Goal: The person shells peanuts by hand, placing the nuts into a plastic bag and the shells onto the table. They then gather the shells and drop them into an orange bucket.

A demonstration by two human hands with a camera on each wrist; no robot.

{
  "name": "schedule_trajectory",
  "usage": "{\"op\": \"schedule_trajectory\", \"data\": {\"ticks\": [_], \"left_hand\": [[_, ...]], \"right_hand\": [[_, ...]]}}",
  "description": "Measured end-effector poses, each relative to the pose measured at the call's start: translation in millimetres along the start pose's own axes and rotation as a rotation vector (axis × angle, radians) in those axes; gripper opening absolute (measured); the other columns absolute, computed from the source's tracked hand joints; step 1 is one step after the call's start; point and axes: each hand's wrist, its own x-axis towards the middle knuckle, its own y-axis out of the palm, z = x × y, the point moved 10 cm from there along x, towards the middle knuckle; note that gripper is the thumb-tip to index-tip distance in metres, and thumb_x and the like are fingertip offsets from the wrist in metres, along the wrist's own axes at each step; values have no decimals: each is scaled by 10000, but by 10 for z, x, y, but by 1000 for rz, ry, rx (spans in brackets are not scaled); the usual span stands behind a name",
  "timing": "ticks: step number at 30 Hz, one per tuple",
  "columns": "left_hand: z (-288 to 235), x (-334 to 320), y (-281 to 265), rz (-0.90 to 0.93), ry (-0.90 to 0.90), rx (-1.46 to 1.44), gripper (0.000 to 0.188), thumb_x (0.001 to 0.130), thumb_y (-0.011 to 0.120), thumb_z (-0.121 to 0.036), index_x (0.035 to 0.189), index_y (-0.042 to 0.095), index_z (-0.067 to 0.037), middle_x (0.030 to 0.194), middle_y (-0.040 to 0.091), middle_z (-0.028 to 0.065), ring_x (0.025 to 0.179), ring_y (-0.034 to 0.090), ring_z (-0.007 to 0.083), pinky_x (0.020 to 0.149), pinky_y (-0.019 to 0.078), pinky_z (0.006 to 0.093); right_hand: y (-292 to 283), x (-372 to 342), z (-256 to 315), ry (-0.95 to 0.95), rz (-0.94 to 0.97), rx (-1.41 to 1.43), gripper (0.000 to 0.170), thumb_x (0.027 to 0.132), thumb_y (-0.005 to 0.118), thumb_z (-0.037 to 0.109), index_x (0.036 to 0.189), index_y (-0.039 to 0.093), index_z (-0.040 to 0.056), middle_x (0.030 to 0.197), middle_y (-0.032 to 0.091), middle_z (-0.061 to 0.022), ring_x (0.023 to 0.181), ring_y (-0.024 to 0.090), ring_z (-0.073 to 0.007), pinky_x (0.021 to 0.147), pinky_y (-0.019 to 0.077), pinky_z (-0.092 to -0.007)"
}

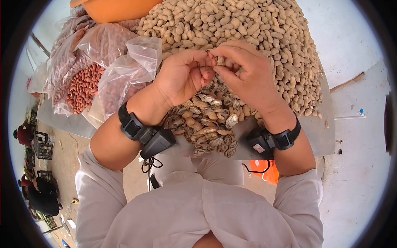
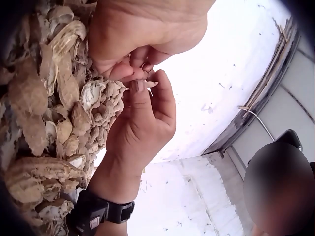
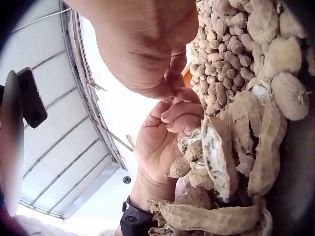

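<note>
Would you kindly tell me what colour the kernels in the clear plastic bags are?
The kernels are reddish-brown, seen best in the head view.

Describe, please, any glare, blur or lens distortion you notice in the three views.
Head view: fisheye curvature, black corners, sheen on the plastic bag; left wrist: white background washed out, a head blurred; right wrist: dark corners, the head also blurred.

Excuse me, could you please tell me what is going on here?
A person is at a table, apparently shelling peanuts by hand. The left hand and right hand meet at the fingers; whatever is between them is too small to make out. Opened shells lie nearer the person, and plastic bags of red kernels sit on the left.
</note>
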Motion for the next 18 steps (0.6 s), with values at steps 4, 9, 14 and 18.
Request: {"op": "schedule_trajectory", "data": {"ticks": [4, 9, 14, 18], "left_hand": [[-1, -15, -22, -27, -9, -10, 190, 859, 454, -117, 813, 572, 24, 756, 575, 81, 623, 510, 164, 574, 432, 259], [27, -10, -22, 40, -42, 15, 254, 872, 437, -169, 832, 567, 45, 781, 591, 115, 612, 549, 179, 589, 483, 260], [48, -2, -76, 15, -67, 16, 256, 866, 435, -171, 816, 570, 41, 794, 597, 124, 604, 542, 183, 589, 479, 258], [58, -11, -76, -2, -81, 16, 228, 856, 441, -155, 797, 557, 32, 775, 586, 115, 599, 537, 181, 578, 470, 256]], "right_hand": [[23, -12, 9, -20, 12, -15, 226, 704, 633, -3, 921, 624, 56, 917, 645, -83, 769, 632, -242, 643, 512, -291], [50, -36, 3, -5, 36, -23, 227, 701, 632, 5, 921, 626, 61, 925, 650, -83, 788, 632, -253, 683, 514, -310], [62, -33, -12, 16, 39, 23, 238, 697, 635, 1, 927, 624, 63, 909, 646, -84, 769, 627, -257, 674, 512, -312], [75, -23, -14, 53, 62, 44, 250, 700, 633, -7, 942, 616, 55, 905, 628, -82, 731, 617, -240, 631, 506, -296]]}}
